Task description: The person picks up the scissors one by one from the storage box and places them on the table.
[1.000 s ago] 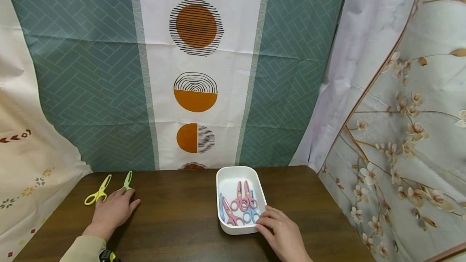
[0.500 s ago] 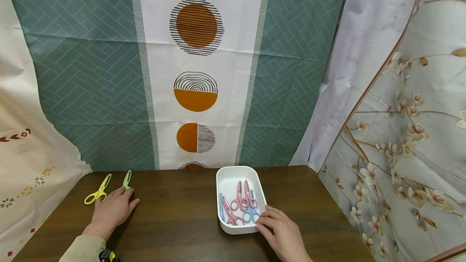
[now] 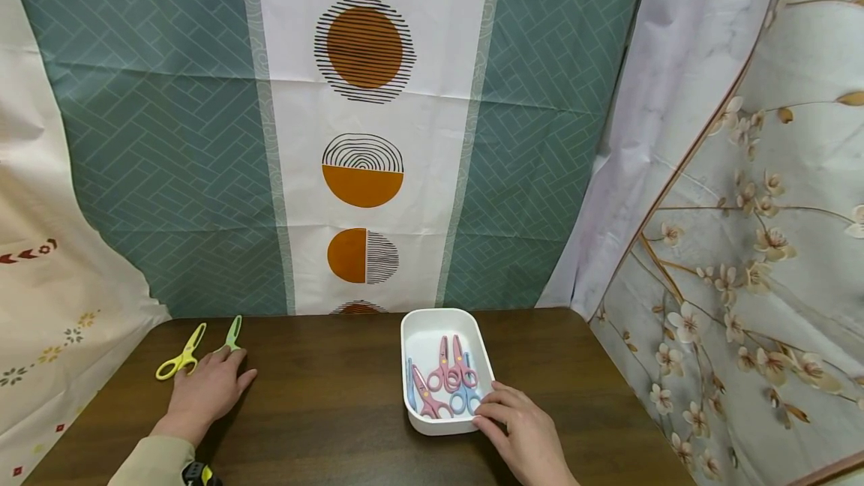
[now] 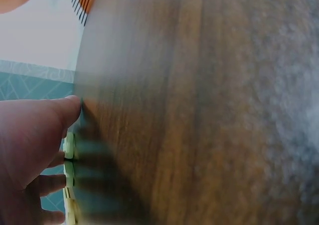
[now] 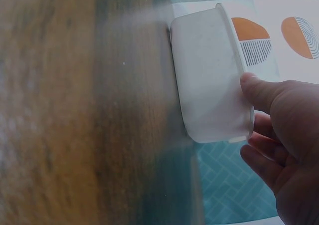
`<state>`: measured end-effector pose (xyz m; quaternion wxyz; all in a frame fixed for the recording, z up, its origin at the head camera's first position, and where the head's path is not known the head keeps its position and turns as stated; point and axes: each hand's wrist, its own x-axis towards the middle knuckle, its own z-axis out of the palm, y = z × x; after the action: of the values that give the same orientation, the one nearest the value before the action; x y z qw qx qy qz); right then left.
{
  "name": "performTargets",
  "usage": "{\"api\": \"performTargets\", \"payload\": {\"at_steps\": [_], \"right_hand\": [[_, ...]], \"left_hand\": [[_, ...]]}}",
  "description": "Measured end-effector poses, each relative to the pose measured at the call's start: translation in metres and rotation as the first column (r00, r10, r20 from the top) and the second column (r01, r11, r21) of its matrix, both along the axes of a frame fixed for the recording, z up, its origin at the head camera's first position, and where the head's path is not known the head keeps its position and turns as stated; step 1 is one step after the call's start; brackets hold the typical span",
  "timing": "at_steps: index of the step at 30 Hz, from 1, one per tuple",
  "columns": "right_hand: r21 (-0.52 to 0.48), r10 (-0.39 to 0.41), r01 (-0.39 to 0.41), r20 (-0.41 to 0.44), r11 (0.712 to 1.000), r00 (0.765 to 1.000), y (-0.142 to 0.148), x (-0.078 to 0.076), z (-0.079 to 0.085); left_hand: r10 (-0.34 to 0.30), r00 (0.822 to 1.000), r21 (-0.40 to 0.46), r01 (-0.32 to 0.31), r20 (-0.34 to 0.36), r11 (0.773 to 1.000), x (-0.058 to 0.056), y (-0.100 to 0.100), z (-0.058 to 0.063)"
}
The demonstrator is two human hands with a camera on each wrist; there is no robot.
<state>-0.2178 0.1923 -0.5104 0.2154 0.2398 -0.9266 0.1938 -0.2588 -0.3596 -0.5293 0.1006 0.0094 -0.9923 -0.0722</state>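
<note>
Green scissors lie well left of the white tray, the left hand's fingers resting apart over their handles; I'd press lightly, sparing the yellow scissors alongside. My right hand pinches the tray's near-right corner, good for steadying.

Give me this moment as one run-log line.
left hand: touches green scissors | right hand: holds white tray by corner | in tray: pink scissors, blue scissors | yellow scissors: on table
</note>
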Motion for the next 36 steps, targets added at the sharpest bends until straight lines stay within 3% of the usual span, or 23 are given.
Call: {"api": "performTargets", "payload": {"at_steps": [16, 25, 36], "right_hand": [[-0.023, 0.009, -0.009, -0.013, 1.0, 1.0, 0.0, 0.001, 0.0], [-0.024, 0.01, -0.012, -0.058, 1.0, 0.998, 0.001, -0.001, -0.002], [-0.031, 0.015, -0.018, -0.068, 0.999, 0.998, 0.001, 0.0, -0.003]], "left_hand": [[0.01, 0.999, 0.004, -0.01, 0.042, 1.0, -0.004, -0.001, 0.003], [0.01, 1.0, -0.013, -0.01, -0.003, 1.0, -0.003, 0.001, 0.003], [-0.012, 0.996, -0.026, 0.01, -0.084, 1.0, 0.005, 0.021, 0.01]]}}
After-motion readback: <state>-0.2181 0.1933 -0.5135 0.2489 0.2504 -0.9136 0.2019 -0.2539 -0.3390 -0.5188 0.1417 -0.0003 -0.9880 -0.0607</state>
